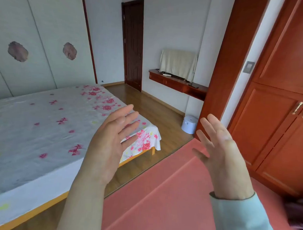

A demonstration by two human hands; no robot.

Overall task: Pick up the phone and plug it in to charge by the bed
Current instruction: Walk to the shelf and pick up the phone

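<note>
My left hand (110,141) and my right hand (221,151) are both raised in front of me, fingers spread and palms facing each other, holding nothing. The bed (43,131) with a white sheet printed with pink flowers fills the left side, below my left hand. A small dark flat object that may be the phone (193,85) lies far off on the wall-mounted wooden shelf (175,84); it is too small to tell for sure. No charger or cable is visible.
A dark wooden door (132,45) stands at the back. A cloth-covered screen (178,64) sits on the shelf. A white stool (189,124) stands on the wood floor by the red wardrobe (276,119). A pinkish-red surface (161,201) spreads under my hands.
</note>
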